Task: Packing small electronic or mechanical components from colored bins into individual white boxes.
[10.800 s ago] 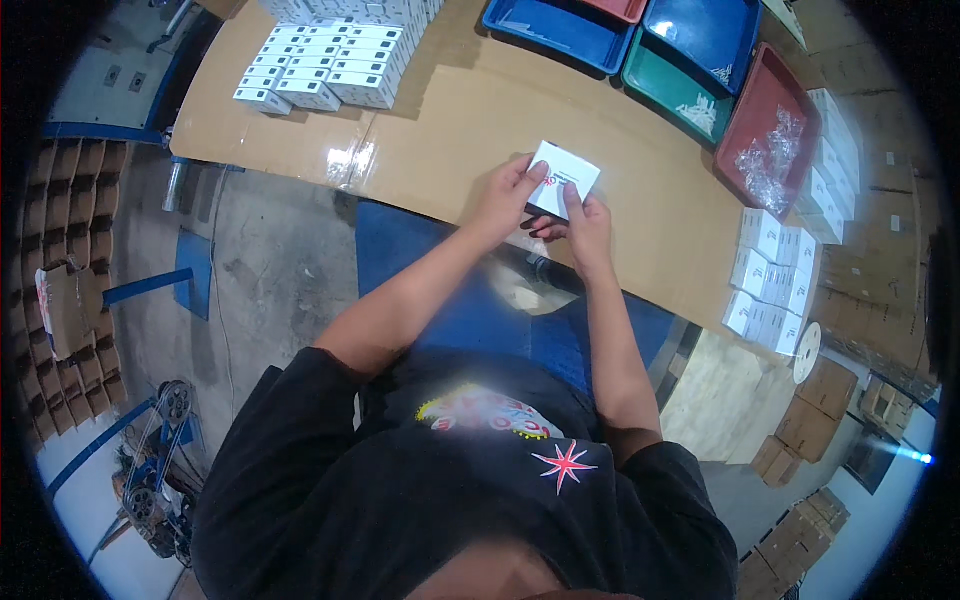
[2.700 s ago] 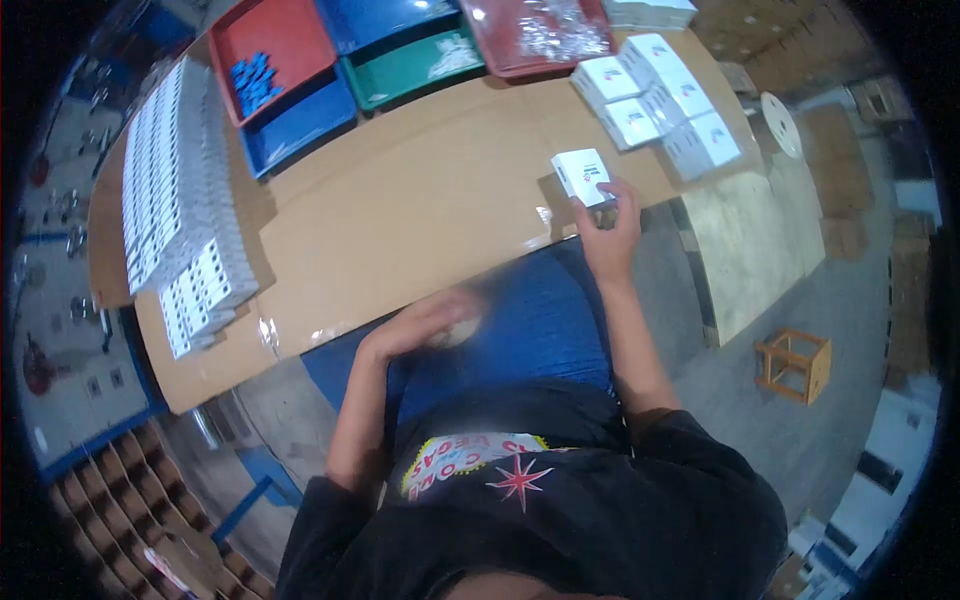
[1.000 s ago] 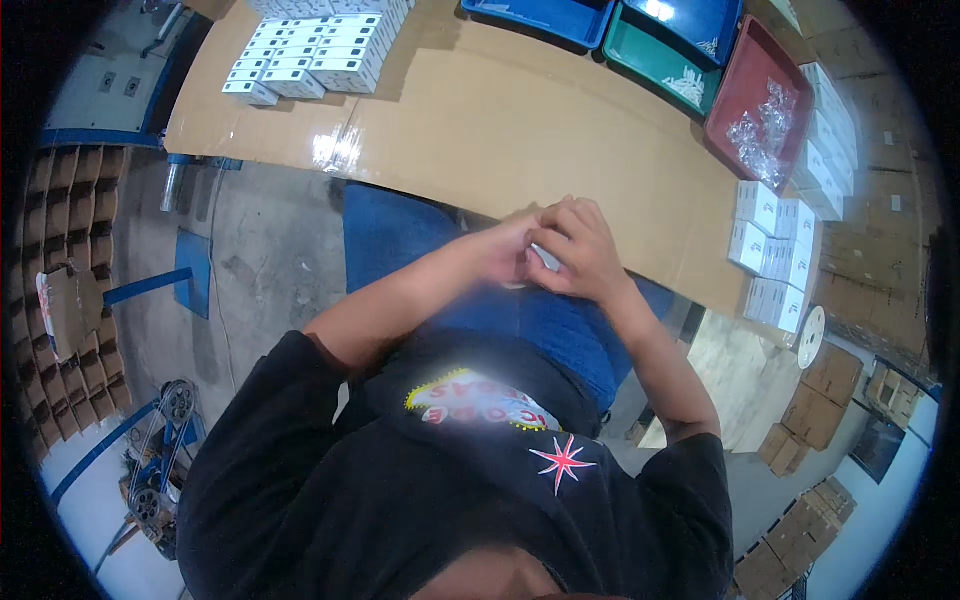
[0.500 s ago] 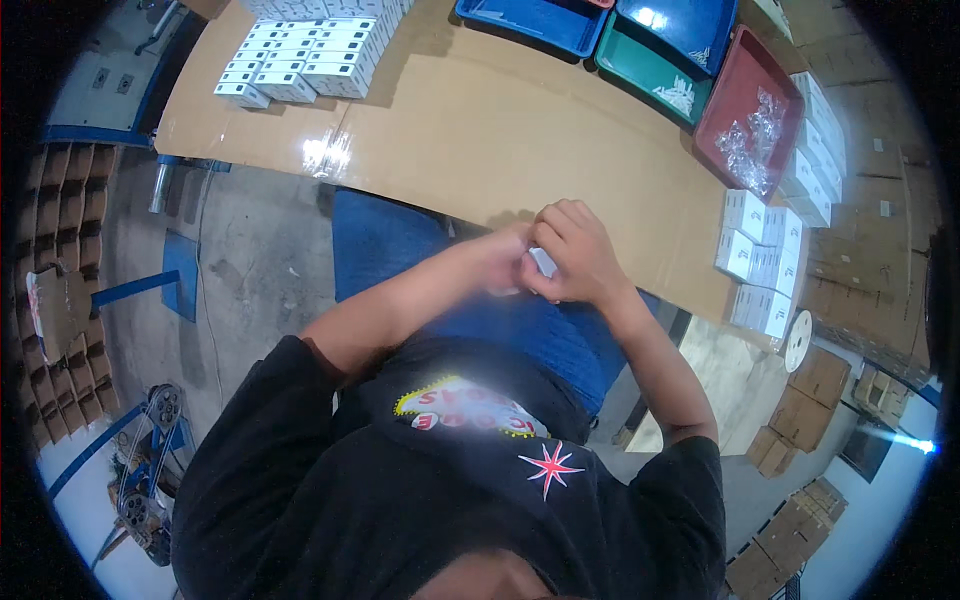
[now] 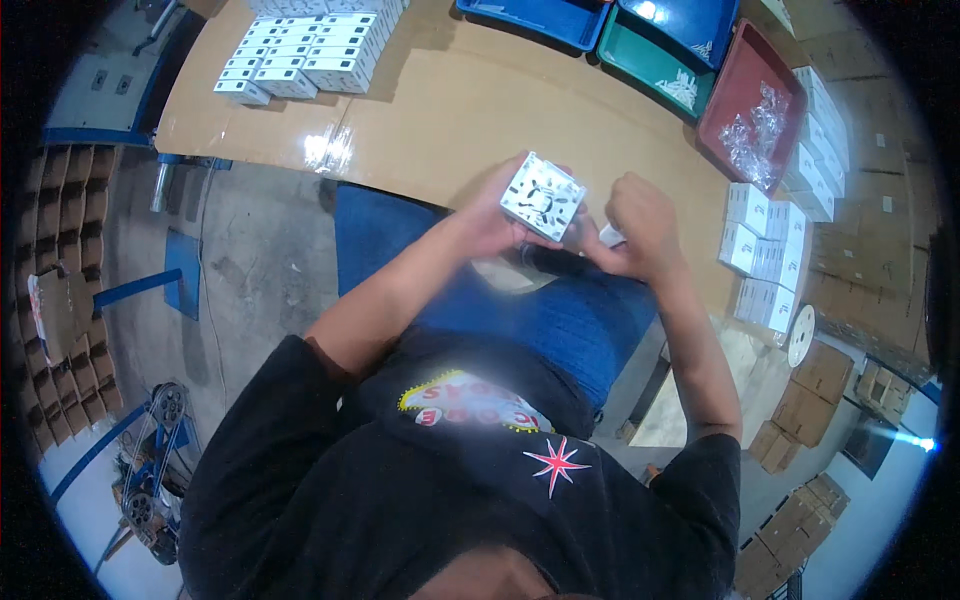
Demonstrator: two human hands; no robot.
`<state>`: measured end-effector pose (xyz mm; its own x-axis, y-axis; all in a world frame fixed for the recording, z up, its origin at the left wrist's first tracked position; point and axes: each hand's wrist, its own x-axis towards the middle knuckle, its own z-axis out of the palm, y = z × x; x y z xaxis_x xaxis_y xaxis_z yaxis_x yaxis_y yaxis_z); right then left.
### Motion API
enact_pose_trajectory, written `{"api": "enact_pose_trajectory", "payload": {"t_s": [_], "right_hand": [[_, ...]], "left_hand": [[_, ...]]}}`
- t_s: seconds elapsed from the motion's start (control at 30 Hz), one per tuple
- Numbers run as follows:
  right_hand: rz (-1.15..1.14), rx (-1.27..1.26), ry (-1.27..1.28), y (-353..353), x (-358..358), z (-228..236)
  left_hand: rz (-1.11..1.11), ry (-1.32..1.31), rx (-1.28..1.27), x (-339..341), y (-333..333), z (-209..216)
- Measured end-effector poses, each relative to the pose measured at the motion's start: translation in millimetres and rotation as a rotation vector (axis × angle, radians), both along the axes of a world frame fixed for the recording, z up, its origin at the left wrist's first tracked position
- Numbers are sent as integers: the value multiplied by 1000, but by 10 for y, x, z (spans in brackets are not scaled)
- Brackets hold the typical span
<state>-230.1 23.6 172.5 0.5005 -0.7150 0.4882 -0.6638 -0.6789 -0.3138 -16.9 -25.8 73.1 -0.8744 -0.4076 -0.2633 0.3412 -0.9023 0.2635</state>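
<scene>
My left hand is closed round the left and lower edges of a white square plate-like piece. Its upturned face is pierced with many dark slots and holes, and its thickness is mostly hidden. To the right of it, my right hand is curled, fingers folded in. A small white piece sticks out between its thumb and fingers, too covered to name. Both hands are apart, above the near edge of the tan table, over my lap.
Stacked white boxes stand at the table's far left. At the far right are blue trays, a green tray with white pieces, and a red tray with clear bags. More white boxes line the right edge beside a white reel.
My hands were together round a mostly hidden white thing. They have come apart, the right moving rightward, and the slotted white piece now shows face up in the left.
</scene>
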Motion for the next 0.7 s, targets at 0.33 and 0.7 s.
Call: {"api": "enact_pose_trajectory", "payload": {"t_s": [0.33,0.7], "right_hand": [[-126,-153,-72,-63,-417,-979],[-467,160,79,232,-479,-951]], "left_hand": [[27,-649,-589,-105,-352,-41],[176,-1161,-1561,-62,-269,-83]]}}
